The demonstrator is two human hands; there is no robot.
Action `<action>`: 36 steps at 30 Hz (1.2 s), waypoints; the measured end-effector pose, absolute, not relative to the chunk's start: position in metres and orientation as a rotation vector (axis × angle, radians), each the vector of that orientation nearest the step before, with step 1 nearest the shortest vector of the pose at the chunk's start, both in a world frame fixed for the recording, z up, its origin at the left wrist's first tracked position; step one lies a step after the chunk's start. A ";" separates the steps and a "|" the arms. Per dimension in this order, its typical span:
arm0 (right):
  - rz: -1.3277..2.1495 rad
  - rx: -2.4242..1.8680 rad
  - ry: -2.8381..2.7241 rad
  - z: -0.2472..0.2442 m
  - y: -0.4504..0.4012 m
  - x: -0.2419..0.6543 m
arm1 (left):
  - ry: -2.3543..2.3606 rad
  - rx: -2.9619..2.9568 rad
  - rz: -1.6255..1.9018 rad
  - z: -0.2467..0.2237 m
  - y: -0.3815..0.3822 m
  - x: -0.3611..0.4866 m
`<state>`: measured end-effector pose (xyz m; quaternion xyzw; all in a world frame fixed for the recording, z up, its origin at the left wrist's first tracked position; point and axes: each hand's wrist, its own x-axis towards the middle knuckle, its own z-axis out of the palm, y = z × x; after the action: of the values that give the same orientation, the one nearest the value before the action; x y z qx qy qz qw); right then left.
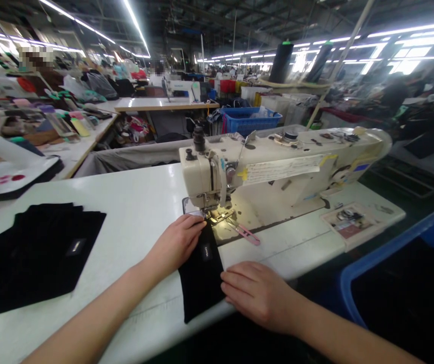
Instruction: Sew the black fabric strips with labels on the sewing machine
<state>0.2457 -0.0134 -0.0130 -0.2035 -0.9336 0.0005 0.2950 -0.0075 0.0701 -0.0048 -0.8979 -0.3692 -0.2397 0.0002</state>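
As the black fabric panel (199,290) lies lengthwise under the head of your cream sewing machine (217,174), its upper end reaches the needle area and its lower end comes to the front edge of the white sewing table (137,202). Your left hand (177,240) rests on the panel's upper left part, fingers close together and slightly bent, tips just beside the presser foot; whether your thumb pinches the cloth is hidden. Your right hand (258,293) is loosely curled at the panel's right edge, its fingertips touching or nearly touching it, and with the thumb out of sight it's unclear if you have hold of the fabric. Between your hands, a small dark label (206,252) with pale lettering shows on the panel. Just right of the presser foot, pink-handled thread snips (245,233) lie on the machine bed. Well to your left, a fanned stack of black fabric panels (31,258) sits on the tabletop, and at your right, a blue plastic basket (348,283) contains dark material.
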 end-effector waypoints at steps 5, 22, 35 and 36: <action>0.026 -0.563 -2.493 -0.014 -0.014 0.244 | -1.141 -2.814 -0.759 -0.005 0.070 -0.007; 0.003 -0.578 -2.495 -0.014 -0.017 0.243 | -1.178 -2.817 -0.672 -0.006 0.072 -0.008; 0.012 -0.599 -2.468 -0.018 -0.022 0.244 | -1.240 -2.851 -0.580 0.005 0.067 -0.009; 0.015 -0.602 -2.471 -0.018 -0.023 0.244 | -1.242 -2.851 -0.576 0.005 0.067 -0.009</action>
<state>0.2440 -0.0226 -0.0185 -0.2262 -0.9284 0.0058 0.2947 -0.0092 0.0667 0.0050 -0.9014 -0.3926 -0.1823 -0.0106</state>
